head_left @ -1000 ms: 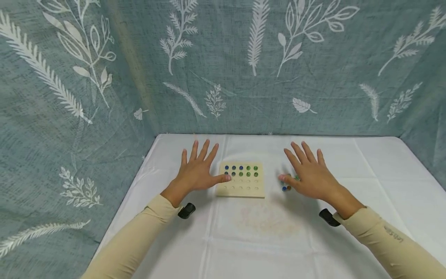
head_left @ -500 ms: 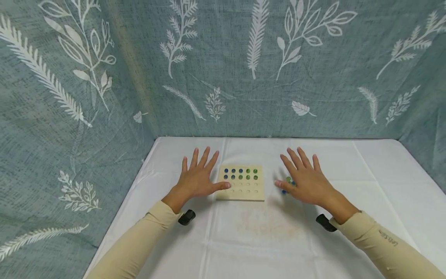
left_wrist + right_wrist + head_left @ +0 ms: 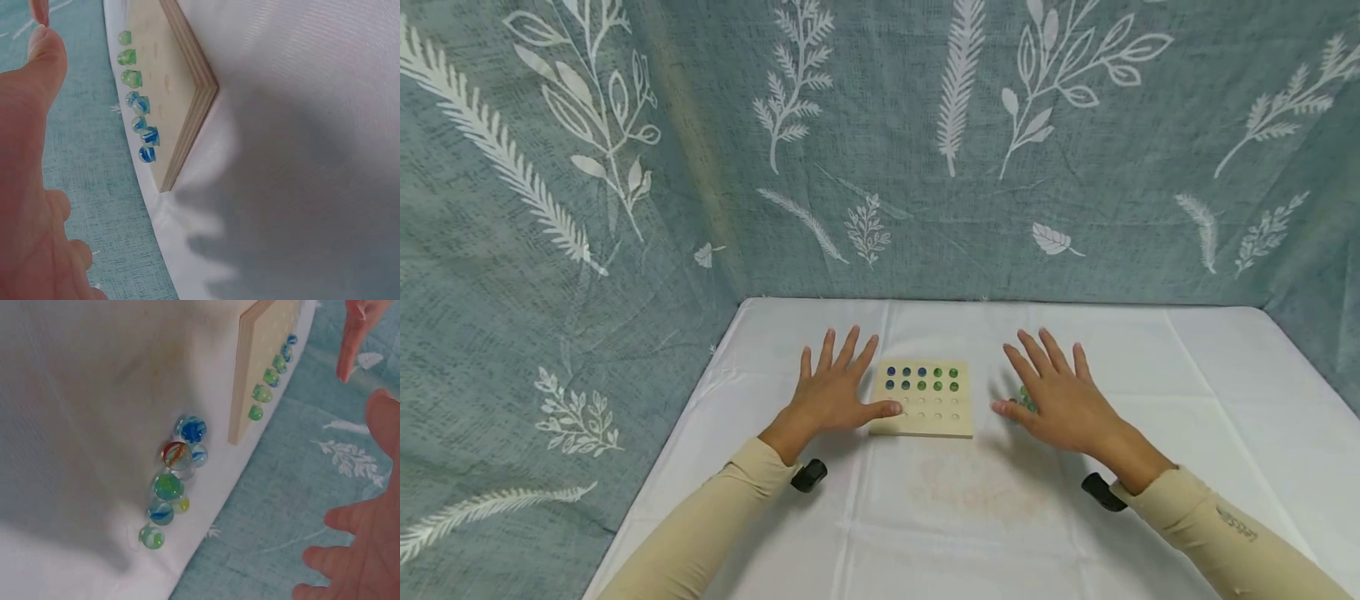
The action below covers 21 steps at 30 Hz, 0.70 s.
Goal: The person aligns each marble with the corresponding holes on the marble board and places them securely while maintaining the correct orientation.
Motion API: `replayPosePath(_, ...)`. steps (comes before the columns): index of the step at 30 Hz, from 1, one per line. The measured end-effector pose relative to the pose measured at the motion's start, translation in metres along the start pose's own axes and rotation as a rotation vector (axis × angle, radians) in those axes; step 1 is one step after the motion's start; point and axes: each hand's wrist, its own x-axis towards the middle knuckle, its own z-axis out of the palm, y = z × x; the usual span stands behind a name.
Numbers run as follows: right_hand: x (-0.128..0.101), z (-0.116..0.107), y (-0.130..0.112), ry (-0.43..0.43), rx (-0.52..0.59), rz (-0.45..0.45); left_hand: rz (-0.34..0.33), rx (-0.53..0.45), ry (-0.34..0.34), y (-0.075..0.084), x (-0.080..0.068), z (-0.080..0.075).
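Both hands spread flat, grasping nothing: left hand (image 3: 827, 393) touches the wooden marble board (image 3: 925, 414); right hand (image 3: 1060, 400) hovers over loose marbles (image 3: 172, 481), which a careless brush could scatter.

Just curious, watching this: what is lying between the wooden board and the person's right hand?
A small cluster of loose glass marbles lies on the white cloth beside the wooden board, under the right hand. The right wrist view shows it best.

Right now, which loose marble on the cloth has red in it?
The red-and-orange swirled marble, second in the line of loose marbles from the wooden board. It sits just past the blue marble; the others are blue, green or yellowish.
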Motion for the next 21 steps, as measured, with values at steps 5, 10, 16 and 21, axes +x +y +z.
replayPosePath(5,-0.001,0.004,0.001,0.001,-0.004,-0.006,-0.012,0.005,-0.007,-0.001,0.001,0.004)
replayPosePath(10,0.000,0.009,0.001,-0.003,-0.009,-0.010,-0.012,-0.006,-0.015,-0.003,0.002,0.007)
replayPosePath(16,0.002,0.015,0.001,-0.015,-0.006,-0.011,-0.011,-0.007,-0.023,-0.005,0.002,0.011)
replayPosePath(21,0.003,0.017,-0.002,-0.018,0.010,-0.014,-0.011,-0.006,-0.031,-0.006,0.003,0.012)
